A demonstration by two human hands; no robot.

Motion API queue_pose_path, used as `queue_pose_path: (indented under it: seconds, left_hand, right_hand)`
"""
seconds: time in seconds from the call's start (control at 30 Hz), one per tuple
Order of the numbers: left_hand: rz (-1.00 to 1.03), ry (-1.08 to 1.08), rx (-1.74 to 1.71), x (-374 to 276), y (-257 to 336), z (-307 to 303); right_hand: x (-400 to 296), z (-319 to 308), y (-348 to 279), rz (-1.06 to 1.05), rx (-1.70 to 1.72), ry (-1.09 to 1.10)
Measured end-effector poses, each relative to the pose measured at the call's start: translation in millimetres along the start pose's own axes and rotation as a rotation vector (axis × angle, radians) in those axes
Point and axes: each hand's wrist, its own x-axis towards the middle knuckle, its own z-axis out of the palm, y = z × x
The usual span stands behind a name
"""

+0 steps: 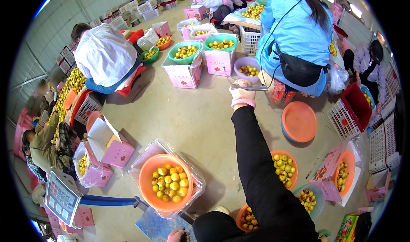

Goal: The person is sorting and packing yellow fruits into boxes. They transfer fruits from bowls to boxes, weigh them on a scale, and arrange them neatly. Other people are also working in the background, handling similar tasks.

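My right hand point(243, 96), in a pale pink glove, reaches forward over the floor and grips a slim grey object point(250, 87). The object is seen edge-on, so its kind is unclear. At the bottom edge my left hand point(177, 235), also gloved, is partly cut off beside the blue metal platform point(157, 224) of a scale. An orange basin point(144, 190) of yellow-green and brown jujubes point(169, 182) sits on a plastic-lined carton point(198, 181) before me. The scale's display head point(62, 195) stands at the left on a blue post point(107, 200).
Stacked basins point(299, 122) lie right of my arm, near a basin of jujubes point(283, 170). An open pink carton point(118, 149) stands left. Ahead, a person in blue point(294, 40) and one in white point(105, 54) sit near green basins point(185, 61). Crates point(344, 120) stand right.
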Motion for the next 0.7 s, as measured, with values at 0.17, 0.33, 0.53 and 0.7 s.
queue_pose_path:
  seconds: [0.17,0.33,0.53,0.7]
  left_hand:
    - [0.014,-0.023,0.203,-3,-3,16]
    - [-0.004,0.0,0.265,-11,-6,22]
    - [-0.023,-0.063,0.315,-6,-13,11]
    - [0.002,0.004,0.357,-18,-18,9]
  right_hand:
    - [21,11,-2,-0.042,-0.016,-0.051]
    - [-10,35,4,-0.064,0.175,-0.036]
    - [6,23,-17,-0.076,0.04,-0.044]
    - [14,22,3,0.083,0.107,-0.2]
